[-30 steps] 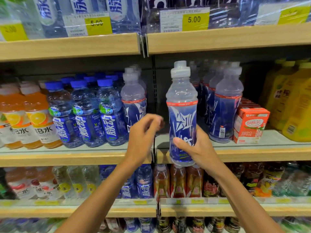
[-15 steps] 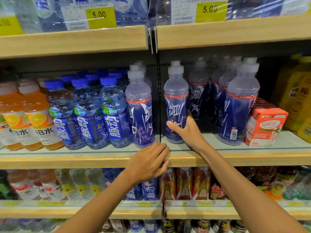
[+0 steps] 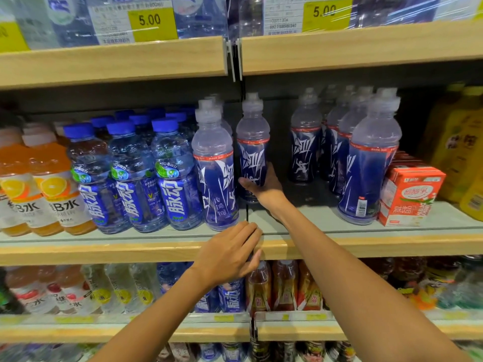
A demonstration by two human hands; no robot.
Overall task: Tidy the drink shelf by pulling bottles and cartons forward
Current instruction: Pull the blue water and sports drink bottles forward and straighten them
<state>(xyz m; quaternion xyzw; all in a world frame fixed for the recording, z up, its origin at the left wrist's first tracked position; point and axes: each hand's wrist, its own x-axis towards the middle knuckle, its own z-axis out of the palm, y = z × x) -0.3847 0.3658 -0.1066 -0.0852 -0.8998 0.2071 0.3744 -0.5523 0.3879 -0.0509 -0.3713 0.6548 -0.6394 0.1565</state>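
Centre frame, right hand (image 3: 264,190) wraps fingers and thumb round the lower label of a bottle (image 3: 253,150), which stands set back on the middle shelf (image 3: 366,244), behind its front-row neighbour (image 3: 215,173). Low grip is probably so it slides upright toward the edge without tipping. Left hand (image 3: 230,253), lower centre, has fingers straight and together over the shelf lip. It holds nothing and is likely bracing.
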